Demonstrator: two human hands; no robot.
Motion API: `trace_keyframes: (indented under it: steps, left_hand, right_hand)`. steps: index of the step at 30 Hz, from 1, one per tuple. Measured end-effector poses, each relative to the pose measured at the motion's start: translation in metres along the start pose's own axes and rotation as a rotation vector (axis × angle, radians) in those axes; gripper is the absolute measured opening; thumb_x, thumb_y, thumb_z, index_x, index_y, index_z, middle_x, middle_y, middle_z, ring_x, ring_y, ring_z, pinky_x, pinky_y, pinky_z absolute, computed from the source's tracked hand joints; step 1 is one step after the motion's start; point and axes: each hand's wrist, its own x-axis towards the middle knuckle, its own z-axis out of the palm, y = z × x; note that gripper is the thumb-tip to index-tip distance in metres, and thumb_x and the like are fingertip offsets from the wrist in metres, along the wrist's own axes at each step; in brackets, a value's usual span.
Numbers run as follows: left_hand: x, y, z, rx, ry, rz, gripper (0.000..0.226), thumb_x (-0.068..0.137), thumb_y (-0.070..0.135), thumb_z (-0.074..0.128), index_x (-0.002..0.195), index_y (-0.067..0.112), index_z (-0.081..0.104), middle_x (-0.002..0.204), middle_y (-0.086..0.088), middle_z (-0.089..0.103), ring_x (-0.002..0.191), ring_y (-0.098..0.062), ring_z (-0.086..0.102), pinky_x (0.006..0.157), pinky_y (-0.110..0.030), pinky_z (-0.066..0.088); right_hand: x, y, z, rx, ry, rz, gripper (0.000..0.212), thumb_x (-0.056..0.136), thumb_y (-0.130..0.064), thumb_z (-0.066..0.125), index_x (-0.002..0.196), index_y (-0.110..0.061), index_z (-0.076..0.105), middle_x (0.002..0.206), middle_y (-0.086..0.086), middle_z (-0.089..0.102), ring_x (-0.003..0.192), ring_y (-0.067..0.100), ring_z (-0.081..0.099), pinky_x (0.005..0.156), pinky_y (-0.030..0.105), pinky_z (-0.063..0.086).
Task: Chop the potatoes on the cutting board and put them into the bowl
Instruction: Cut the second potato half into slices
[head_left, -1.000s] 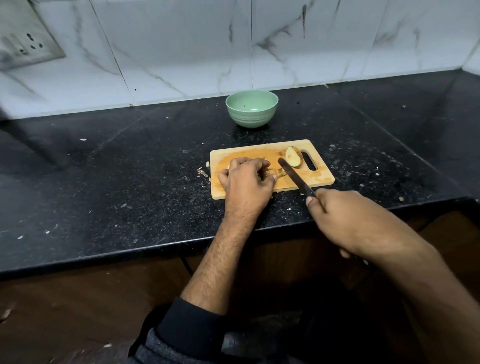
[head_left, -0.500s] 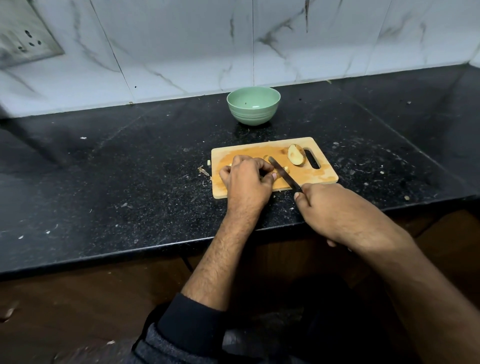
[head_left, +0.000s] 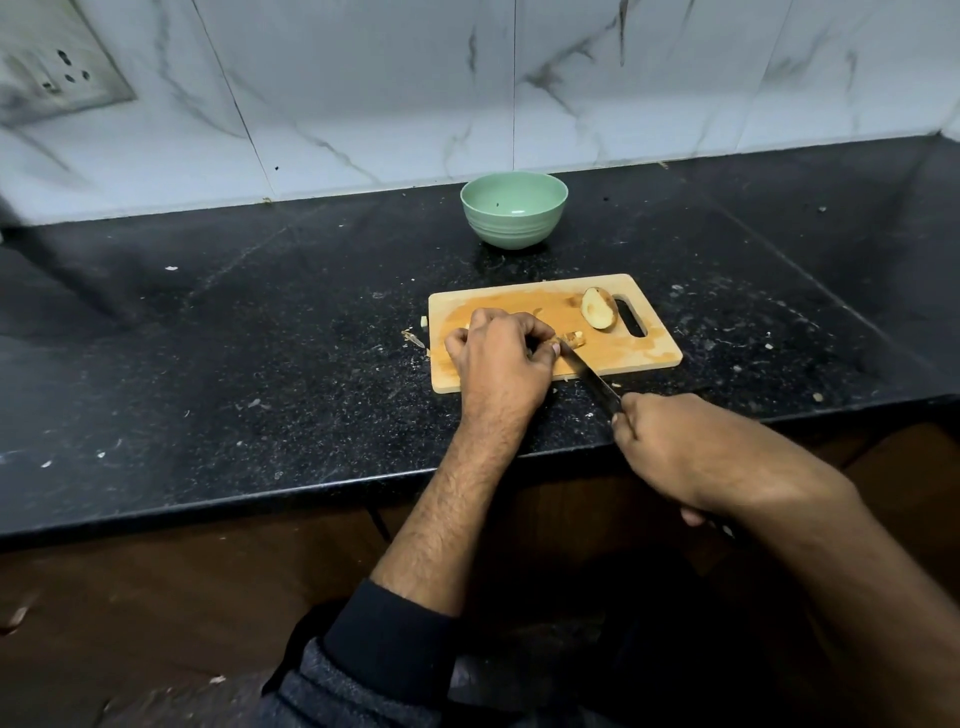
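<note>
Left hand (head_left: 501, 358), fingers curled, pinning potato piece (head_left: 574, 339) on cutting board (head_left: 644, 358); right hand (head_left: 675, 447), grip closed round knife (head_left: 589, 376). Potato half (head_left: 597, 315) near board's handle slot; bowl (head_left: 513, 209) behind on worktop (head_left: 260, 338).

Knife handle (head_left: 618, 410) hidden inside right hand (head_left: 691, 452) grip.
</note>
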Motion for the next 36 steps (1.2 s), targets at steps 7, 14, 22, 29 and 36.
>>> trace_keyframes:
  steps: [7, 14, 22, 29, 36]
  left_hand:
    - [-0.002, 0.0, -0.002, 0.0, -0.014, 0.012, 0.016, 0.085, 0.034, 0.077, 0.101, 0.032, 0.074, 0.102, 0.02, 0.059, 0.119, -0.006, 0.042, 0.106, -0.04, 0.02]
    - [-0.005, -0.005, -0.007, -0.057, 0.007, 0.0, 0.026, 0.084, 0.033, 0.079, 0.109, 0.029, 0.074, 0.104, 0.021, 0.058, 0.128, -0.006, 0.04, 0.1, -0.031, 0.015]
    - [-0.004, -0.001, -0.007, -0.028, 0.013, -0.011, 0.011, 0.085, 0.029, 0.078, 0.096, 0.03, 0.076, 0.102, 0.018, 0.06, 0.117, -0.006, 0.045, 0.106, -0.04, 0.023]
    - [-0.001, -0.001, -0.006, -0.027, 0.011, -0.004, 0.01, 0.083, 0.025, 0.079, 0.092, 0.027, 0.076, 0.099, 0.018, 0.063, 0.115, -0.008, 0.046, 0.098, -0.033, 0.02]
    - [-0.001, -0.002, -0.005, -0.023, 0.02, -0.008, 0.011, 0.084, 0.026, 0.079, 0.094, 0.03, 0.077, 0.104, 0.017, 0.066, 0.114, -0.006, 0.045, 0.102, -0.038, 0.024]
  right_hand:
    - [-0.017, 0.007, -0.002, -0.017, 0.029, -0.016, 0.027, 0.108, -0.038, 0.033, 0.099, -0.023, 0.053, 0.082, 0.003, 0.062, 0.035, 0.01, 0.056, 0.039, 0.022, 0.043]
    - [-0.022, 0.001, -0.007, 0.014, 0.176, -0.051, 0.037, 0.107, -0.046, 0.029, 0.083, -0.025, 0.049, 0.068, 0.0, 0.067, 0.034, 0.011, 0.061, 0.048, 0.026, 0.046]
    - [-0.002, -0.012, -0.004, -0.047, 0.155, -0.037, 0.036, 0.107, -0.046, 0.029, 0.091, -0.024, 0.053, 0.067, 0.0, 0.067, 0.042, 0.011, 0.062, 0.061, 0.031, 0.054]
    - [0.026, -0.014, -0.001, -0.08, 0.135, -0.065, 0.038, 0.107, -0.041, 0.03, 0.103, -0.016, 0.058, 0.076, 0.002, 0.062, 0.044, 0.014, 0.06, 0.053, 0.029, 0.047]
    - [0.045, -0.004, 0.013, -0.054, 0.157, -0.091, 0.033, 0.107, -0.033, 0.032, 0.081, -0.019, 0.046, 0.069, 0.0, 0.049, 0.056, 0.014, 0.045, 0.057, 0.031, 0.041]
